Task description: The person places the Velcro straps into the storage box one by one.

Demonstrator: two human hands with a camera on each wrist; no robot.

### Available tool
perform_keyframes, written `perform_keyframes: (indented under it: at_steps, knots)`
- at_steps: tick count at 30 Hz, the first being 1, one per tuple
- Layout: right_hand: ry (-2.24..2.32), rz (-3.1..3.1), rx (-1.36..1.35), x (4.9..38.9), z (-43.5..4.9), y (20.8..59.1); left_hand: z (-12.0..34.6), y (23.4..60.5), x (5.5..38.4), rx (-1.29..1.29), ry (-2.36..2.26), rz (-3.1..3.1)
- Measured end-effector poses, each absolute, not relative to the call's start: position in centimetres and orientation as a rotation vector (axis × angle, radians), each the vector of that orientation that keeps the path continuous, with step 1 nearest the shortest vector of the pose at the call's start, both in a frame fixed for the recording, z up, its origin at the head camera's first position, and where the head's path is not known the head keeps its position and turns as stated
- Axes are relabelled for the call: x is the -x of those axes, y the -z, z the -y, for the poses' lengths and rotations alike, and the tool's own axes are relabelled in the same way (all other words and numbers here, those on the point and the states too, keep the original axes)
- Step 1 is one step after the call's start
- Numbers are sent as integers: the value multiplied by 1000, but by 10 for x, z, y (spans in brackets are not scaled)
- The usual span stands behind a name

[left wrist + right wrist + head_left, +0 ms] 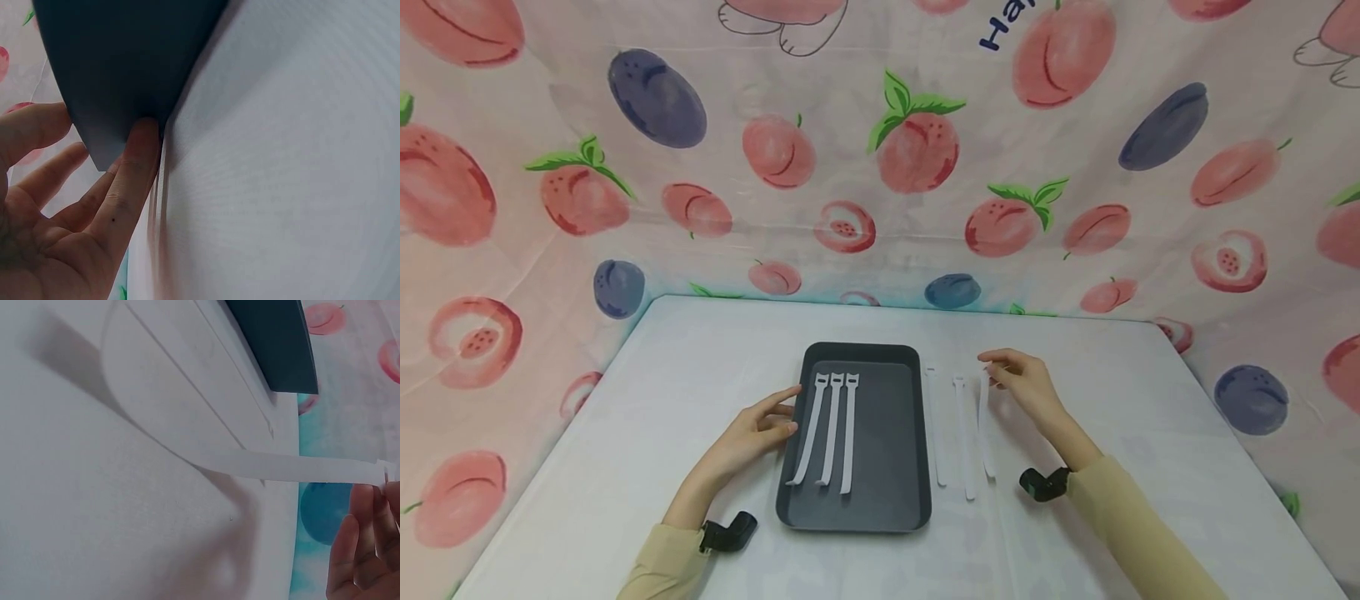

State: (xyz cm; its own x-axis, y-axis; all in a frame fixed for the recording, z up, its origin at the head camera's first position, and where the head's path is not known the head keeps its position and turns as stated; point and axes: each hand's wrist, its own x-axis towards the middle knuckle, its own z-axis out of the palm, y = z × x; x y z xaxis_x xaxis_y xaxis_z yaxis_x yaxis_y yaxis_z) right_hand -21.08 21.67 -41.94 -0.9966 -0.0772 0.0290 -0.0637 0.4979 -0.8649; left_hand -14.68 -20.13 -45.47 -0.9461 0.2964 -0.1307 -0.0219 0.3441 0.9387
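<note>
A dark grey tray lies on the table, with three white hook-and-loop cable ties side by side in its left half. My left hand touches the tray's left side with loosely extended fingers, seen closely against the dark wall in the left wrist view. Right of the tray, my right hand pinches the slotted head of another white cable tie. That tie's head is raised off the table, and its strip curves down to the surface. Two more cable ties lie between it and the tray.
The white table carries the tray near its middle. A fruit-printed cloth hangs behind and along both sides. Each wrist wears a small black camera, such as the left one.
</note>
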Motion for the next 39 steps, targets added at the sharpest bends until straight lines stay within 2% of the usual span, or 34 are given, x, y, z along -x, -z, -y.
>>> perform_keyframes:
  at_steps: [17,39]
  knots:
    - [1701,-2649,144,187,-221,408,201,455,148,-246,-1648,-2314]
    - [1768,-2650,98,177,-223,397,203,456,147,-260,-1639,-2327]
